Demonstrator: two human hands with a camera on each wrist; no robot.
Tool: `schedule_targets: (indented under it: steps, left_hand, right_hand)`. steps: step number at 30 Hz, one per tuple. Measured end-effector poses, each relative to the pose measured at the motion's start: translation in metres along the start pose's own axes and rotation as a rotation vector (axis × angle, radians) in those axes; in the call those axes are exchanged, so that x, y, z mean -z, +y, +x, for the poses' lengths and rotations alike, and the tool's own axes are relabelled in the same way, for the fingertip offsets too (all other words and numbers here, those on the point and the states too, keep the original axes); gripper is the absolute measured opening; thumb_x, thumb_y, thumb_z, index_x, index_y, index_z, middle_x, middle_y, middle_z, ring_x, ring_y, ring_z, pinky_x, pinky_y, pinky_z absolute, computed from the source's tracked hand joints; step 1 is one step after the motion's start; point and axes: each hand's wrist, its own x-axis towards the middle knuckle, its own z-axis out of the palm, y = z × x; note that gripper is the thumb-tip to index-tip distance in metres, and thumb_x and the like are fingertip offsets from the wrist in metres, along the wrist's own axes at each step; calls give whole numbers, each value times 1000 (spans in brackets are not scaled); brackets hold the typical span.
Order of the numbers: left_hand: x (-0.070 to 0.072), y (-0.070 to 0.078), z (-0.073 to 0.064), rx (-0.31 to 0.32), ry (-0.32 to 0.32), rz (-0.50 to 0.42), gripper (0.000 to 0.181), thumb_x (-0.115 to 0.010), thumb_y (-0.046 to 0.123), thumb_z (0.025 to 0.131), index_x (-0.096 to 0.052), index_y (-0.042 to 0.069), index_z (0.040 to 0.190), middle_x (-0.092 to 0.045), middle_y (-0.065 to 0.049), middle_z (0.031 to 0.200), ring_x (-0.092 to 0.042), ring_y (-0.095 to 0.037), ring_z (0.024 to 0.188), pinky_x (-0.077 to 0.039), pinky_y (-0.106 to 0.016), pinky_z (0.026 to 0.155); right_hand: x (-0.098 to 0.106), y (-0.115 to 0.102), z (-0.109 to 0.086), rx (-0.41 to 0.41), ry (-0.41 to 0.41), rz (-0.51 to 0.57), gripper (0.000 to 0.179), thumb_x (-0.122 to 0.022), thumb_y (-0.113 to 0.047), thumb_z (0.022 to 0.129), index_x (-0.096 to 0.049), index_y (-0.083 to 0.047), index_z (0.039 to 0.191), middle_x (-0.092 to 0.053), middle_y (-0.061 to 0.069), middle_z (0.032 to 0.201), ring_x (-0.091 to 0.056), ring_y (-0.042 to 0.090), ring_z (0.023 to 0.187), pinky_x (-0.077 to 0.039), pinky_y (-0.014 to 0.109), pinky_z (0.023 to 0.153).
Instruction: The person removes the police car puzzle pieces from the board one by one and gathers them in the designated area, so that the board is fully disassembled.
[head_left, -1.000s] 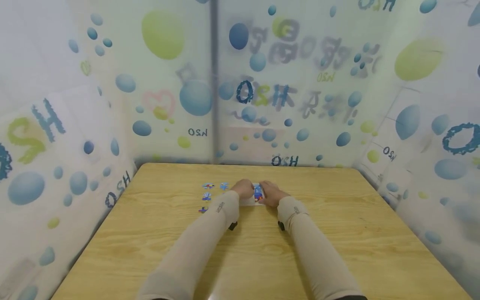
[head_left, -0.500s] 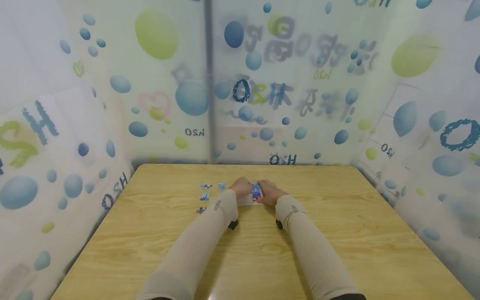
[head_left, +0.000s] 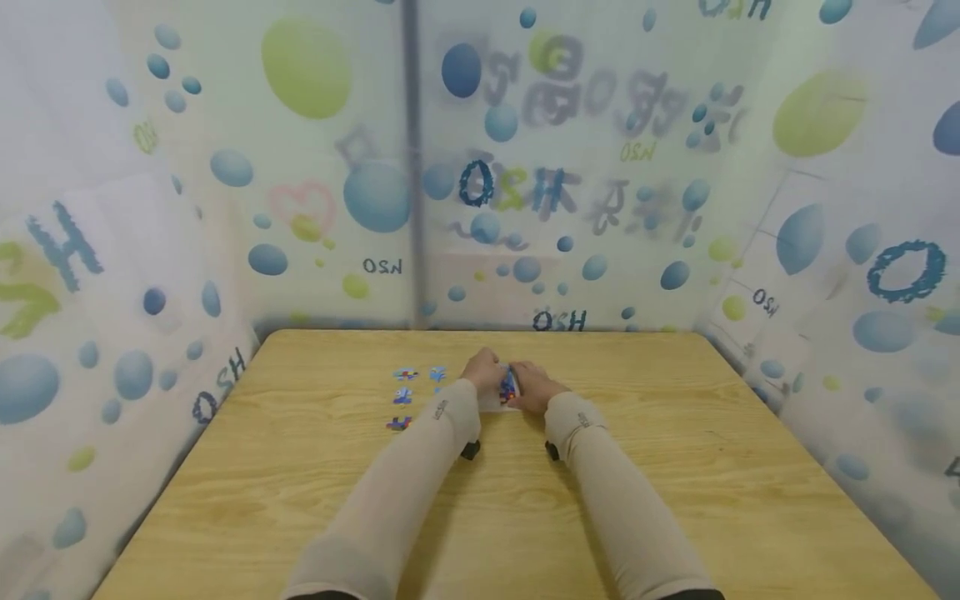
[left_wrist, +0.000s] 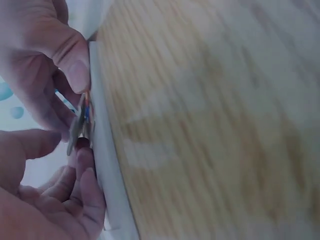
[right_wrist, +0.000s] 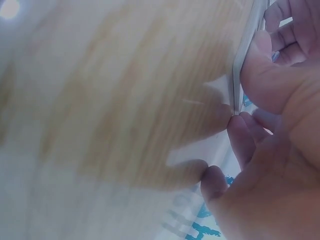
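Observation:
In the head view a colourful jigsaw puzzle [head_left: 508, 388] lies on a white board [head_left: 491, 404], between my two hands. My left hand [head_left: 482, 367] reaches in from the left and partly covers the board. In the left wrist view it pinches a tilted, thin puzzle piece [left_wrist: 75, 127] just above the board. My right hand [head_left: 534, 388] spans the puzzle's right side, thumb at the near edge and fingers at the far edge. Its thumb [left_wrist: 77, 75] meets the coloured edge of the puzzle in the left wrist view. My palms hide part of the pieces.
Several loose puzzle pieces [head_left: 402, 396] lie left of the board, some partly behind my left sleeve [head_left: 420, 467]. The wooden table [head_left: 637, 500] meets patterned curtains [head_left: 525, 275] at its back and sides.
The view has swung slightly right. My hands have drawn a little closer together over the puzzle, and its coloured part shows narrower and tilted between them. The loose pieces stay in place.

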Motion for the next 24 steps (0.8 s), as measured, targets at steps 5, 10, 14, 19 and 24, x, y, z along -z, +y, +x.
schedule_targets:
  steps: [5,10,14,19,24]
  left_hand:
    - [-3,-6,10,20,29,29,34,-69,13,91,-64,8,124,-67,-12,122,-61,-32,114,-48,-48,102]
    - [-2,-8,13,-4,38,68,22,-71,13,91,-67,8,112,-68,-9,111,-62,-29,106,-50,-46,98]
    - [-1,-10,11,-19,46,86,21,-72,15,92,-67,8,111,-68,-8,107,-63,-28,103,-51,-44,95]
    - [1,-9,11,-12,38,74,15,-72,12,92,-68,8,106,-67,-7,102,-62,-26,98,-52,-43,93]
    - [3,-8,13,-2,16,53,12,-72,12,91,-68,10,102,-66,-5,100,-61,-24,96,-52,-43,91]
  right_hand:
    - [-2,2,1,11,22,50,69,-67,-20,99,-27,1,152,-36,25,152,-35,40,141,-29,51,118]
    - [0,2,-1,70,29,64,36,-68,-14,98,-46,-5,124,-45,23,136,-42,39,127,-36,52,110]
    - [0,3,-1,85,4,28,27,-65,-17,101,-50,-9,121,-37,22,150,-35,39,137,-32,53,115]
    - [1,3,-1,81,12,45,21,-67,-17,100,-52,-9,113,-35,24,154,-32,41,141,-29,54,117]
    - [0,6,0,88,10,51,15,-67,-17,99,-53,-11,101,-31,26,157,-27,46,144,-26,56,118]
